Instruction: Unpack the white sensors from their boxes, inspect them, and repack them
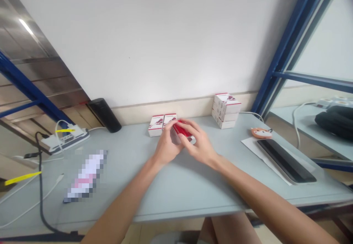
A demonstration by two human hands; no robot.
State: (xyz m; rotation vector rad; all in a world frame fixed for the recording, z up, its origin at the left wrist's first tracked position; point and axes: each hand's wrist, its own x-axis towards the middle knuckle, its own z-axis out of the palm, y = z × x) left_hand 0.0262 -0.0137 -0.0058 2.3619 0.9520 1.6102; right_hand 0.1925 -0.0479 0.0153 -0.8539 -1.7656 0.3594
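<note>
Both my hands meet at the middle of the pale grey table (182,188). My left hand (167,146) and my right hand (197,142) together hold a small red-and-white box (180,130), and my fingers cover much of it. Just behind my left hand, a pair of similar white boxes with red markings (156,125) stand side by side, nearly touching my fingers. Further right, against the wall, is a stack of about 3 such boxes (226,110).
A black cylinder (104,115) and a white power strip (65,139) with black and white cables lie at the left, near a pixelated object (85,176). At the right are an orange fox-shaped item (260,133) and a black slab on white paper (286,160).
</note>
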